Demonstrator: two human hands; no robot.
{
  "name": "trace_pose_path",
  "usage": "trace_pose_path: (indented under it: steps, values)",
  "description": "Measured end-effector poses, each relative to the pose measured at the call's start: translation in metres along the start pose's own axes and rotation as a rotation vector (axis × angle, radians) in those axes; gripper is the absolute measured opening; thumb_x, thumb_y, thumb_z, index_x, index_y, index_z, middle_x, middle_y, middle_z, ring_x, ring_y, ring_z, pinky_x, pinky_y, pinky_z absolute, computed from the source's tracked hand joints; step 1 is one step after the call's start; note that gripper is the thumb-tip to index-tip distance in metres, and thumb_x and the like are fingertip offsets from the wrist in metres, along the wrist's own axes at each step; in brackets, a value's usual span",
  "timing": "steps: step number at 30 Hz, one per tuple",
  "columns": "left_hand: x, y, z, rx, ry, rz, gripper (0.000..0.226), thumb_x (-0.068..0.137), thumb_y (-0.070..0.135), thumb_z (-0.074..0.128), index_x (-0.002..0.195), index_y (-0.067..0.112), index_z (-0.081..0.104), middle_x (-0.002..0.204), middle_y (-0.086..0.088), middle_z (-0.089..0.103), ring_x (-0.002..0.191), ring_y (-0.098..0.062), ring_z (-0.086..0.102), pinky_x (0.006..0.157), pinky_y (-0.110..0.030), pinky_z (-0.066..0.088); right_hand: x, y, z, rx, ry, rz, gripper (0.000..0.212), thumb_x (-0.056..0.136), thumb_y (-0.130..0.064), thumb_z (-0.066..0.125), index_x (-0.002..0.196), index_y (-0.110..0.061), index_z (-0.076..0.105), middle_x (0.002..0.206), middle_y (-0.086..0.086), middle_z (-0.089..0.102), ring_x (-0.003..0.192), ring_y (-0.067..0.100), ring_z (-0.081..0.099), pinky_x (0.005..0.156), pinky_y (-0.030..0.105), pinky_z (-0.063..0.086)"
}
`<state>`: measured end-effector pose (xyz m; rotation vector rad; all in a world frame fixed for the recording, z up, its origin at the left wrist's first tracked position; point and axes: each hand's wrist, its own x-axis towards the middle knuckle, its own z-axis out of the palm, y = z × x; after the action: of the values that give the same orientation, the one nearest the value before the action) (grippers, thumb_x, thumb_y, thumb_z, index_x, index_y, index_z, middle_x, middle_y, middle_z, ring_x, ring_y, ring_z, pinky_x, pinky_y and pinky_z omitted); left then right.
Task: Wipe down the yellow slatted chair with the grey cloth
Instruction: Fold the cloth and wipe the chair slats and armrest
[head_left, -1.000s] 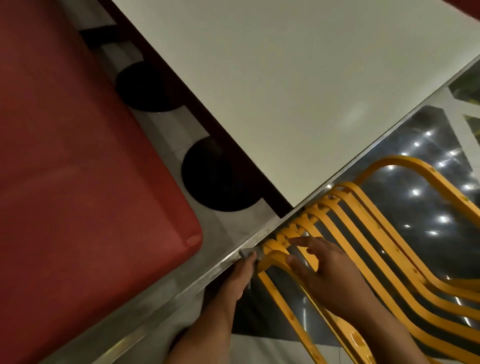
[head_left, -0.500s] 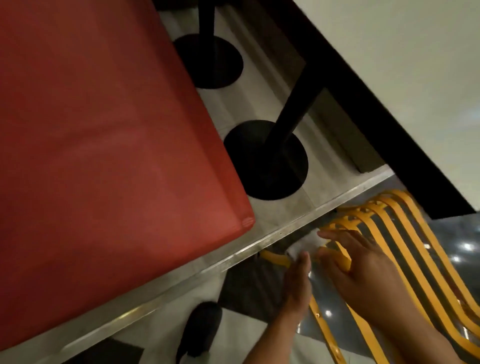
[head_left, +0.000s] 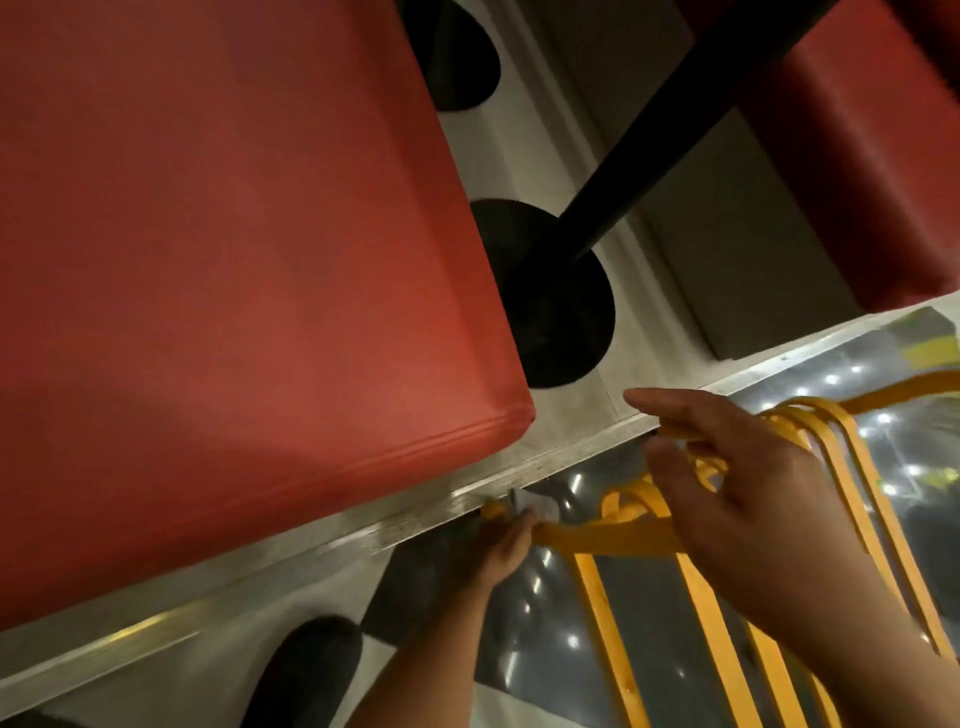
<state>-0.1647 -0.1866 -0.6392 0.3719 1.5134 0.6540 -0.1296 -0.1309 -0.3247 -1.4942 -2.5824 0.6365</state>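
Observation:
The yellow slatted chair (head_left: 618, 540) fills the lower right, its curved slats bunching near the metal floor strip. My left hand (head_left: 506, 545) grips a small patch of the grey cloth (head_left: 537, 503) against the end of the front slat. Most of the cloth is hidden under that hand. My right hand (head_left: 743, 493) rests on the bunched slats, its thumb and fingers curled round them and the index finger stretched out to the left.
A red padded bench seat (head_left: 234, 260) covers the left half. A black table pedestal (head_left: 556, 296) and its slanted post stand on the pale raised floor behind the metal strip (head_left: 426, 512). My dark shoe (head_left: 306, 670) is at the bottom. Glossy dark floor lies under the chair.
The view has tilted further under the table, so the tabletop is out of sight. My left hand has slid left along the front slat with the cloth. My right hand still holds the slats.

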Motion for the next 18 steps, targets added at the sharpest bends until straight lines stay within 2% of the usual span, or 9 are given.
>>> trace_pose_path:
  steps: [2, 4, 6, 8, 11, 13, 15, 18]
  values:
    - [0.048, -0.023, 0.004, 0.024, 0.003, 0.042, 0.088, 0.080, 0.088, 0.042, 0.131, 0.020, 0.064, 0.139, -0.011, 0.063, 0.126, -0.027, 0.060, 0.107, -0.040, 0.046, 0.008, 0.006, 0.002, 0.027, 0.028, 0.035, 0.038, 0.092, -0.034, 0.054, 0.127, -0.047, 0.063, 0.119, -0.015, 0.068, 0.083, -0.007, 0.066, 0.065, 0.011, 0.043]
    - [0.044, -0.012, -0.009, 0.089, -0.025, 0.021, 0.079, 0.087, 0.076, 0.041, 0.138, 0.019, 0.060, 0.145, -0.012, 0.058, 0.136, -0.028, 0.053, 0.115, -0.038, 0.039, 0.014, 0.011, 0.000, 0.041, 0.052, 0.060, 0.039, 0.090, -0.039, 0.051, 0.125, -0.054, 0.060, 0.118, -0.023, 0.064, 0.087, -0.012, 0.063, 0.069, 0.014, 0.042]
    - [0.051, -0.011, -0.014, 0.127, -0.012, -0.002, 0.064, 0.099, 0.062, 0.042, 0.143, 0.019, 0.057, 0.149, -0.011, 0.055, 0.140, -0.028, 0.048, 0.114, -0.034, 0.034, 0.020, 0.013, 0.004, 0.014, 0.080, 0.065, 0.039, 0.088, -0.044, 0.050, 0.123, -0.059, 0.058, 0.113, -0.034, 0.058, 0.089, -0.015, 0.058, 0.071, 0.014, 0.039]
    - [0.063, -0.016, -0.013, 0.163, 0.015, -0.038, 0.069, 0.098, 0.068, 0.037, 0.145, 0.021, 0.056, 0.152, -0.011, 0.053, 0.141, -0.028, 0.048, 0.113, -0.036, 0.032, 0.023, 0.013, 0.010, -0.026, 0.086, 0.053, 0.038, 0.087, -0.047, 0.051, 0.122, -0.061, 0.057, 0.110, -0.036, 0.056, 0.089, -0.015, 0.054, 0.072, 0.014, 0.037]
    - [0.064, -0.020, -0.011, 0.198, 0.020, -0.044, 0.077, 0.095, 0.073, 0.031, 0.149, 0.023, 0.052, 0.155, -0.013, 0.050, 0.141, -0.029, 0.048, 0.116, -0.038, 0.033, 0.021, 0.012, 0.016, -0.052, 0.047, 0.044, 0.037, 0.087, -0.047, 0.054, 0.122, -0.058, 0.058, 0.109, -0.031, 0.057, 0.087, -0.013, 0.054, 0.072, 0.013, 0.035]
    - [0.049, -0.017, -0.008, 0.119, 0.019, -0.008, 0.069, 0.096, 0.069, 0.037, 0.145, 0.025, 0.056, 0.151, -0.010, 0.055, 0.138, -0.027, 0.051, 0.115, -0.034, 0.036, 0.016, 0.011, 0.017, -0.085, 0.003, 0.066, 0.036, 0.090, -0.042, 0.056, 0.125, -0.051, 0.060, 0.111, -0.027, 0.059, 0.091, -0.009, 0.054, 0.071, 0.011, 0.033]
    - [0.023, -0.008, -0.001, 0.026, -0.028, 0.011, 0.059, 0.103, 0.060, 0.039, 0.141, 0.019, 0.060, 0.145, -0.013, 0.059, 0.136, -0.028, 0.053, 0.112, -0.031, 0.038, 0.009, 0.008, 0.014, -0.142, -0.013, 0.086, 0.037, 0.093, -0.038, 0.058, 0.129, -0.042, 0.062, 0.112, -0.019, 0.062, 0.089, -0.001, 0.056, 0.069, 0.011, 0.032]
    - [-0.020, 0.007, 0.016, -0.099, -0.090, 0.048, 0.055, 0.101, 0.064, 0.037, 0.125, 0.024, 0.066, 0.133, -0.011, 0.066, 0.129, -0.027, 0.058, 0.106, -0.031, 0.044, -0.003, 0.004, 0.004, -0.205, -0.046, 0.124, 0.038, 0.093, -0.035, 0.060, 0.130, -0.033, 0.064, 0.117, -0.003, 0.069, 0.096, 0.019, 0.065, 0.072, 0.026, 0.042]
